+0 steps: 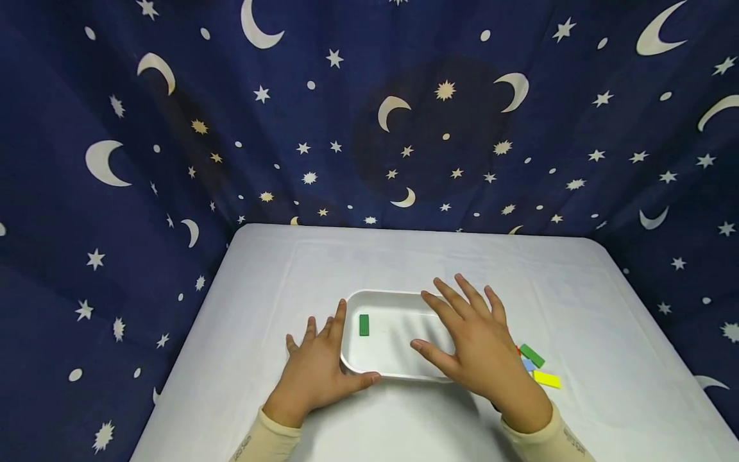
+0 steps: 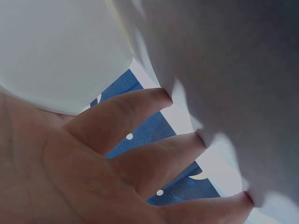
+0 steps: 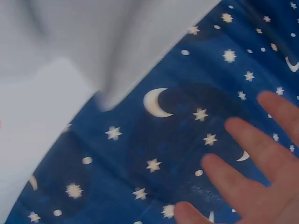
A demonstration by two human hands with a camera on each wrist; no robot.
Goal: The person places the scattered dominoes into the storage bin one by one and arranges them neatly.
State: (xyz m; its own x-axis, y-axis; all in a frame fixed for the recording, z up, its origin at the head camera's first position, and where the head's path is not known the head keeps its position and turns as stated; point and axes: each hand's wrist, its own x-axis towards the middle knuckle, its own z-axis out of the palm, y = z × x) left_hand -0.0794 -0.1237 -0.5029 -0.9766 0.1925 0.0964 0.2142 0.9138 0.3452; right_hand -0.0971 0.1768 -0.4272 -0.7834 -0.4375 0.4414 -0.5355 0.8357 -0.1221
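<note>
A white tray (image 1: pixel 398 375) with rounded corners lies on the table. Inside its left part is a small green block (image 1: pixel 364 325). My left hand (image 1: pixel 317 372) touches the tray's left end, index finger along the side and thumb at the front rim. In the left wrist view, this hand's other fingertips (image 2: pixel 164 96) rest on the white cloth beside the tray. Over the tray's right end hovers my right hand (image 1: pixel 476 346), its fingers spread and nothing held. That hand hides the tray's right edge. The right wrist view shows the spread fingers (image 3: pixel 252 144) too.
Right of the tray lie a green block (image 1: pixel 532 356), a yellow block (image 1: pixel 546 379), a blue block (image 1: pixel 528 365) and a red piece (image 1: pixel 518 350), partly hidden by the right hand. A dark blue curtain (image 1: pixel 358 115) with moons and stars hangs behind the white-covered table (image 1: pixel 277 282).
</note>
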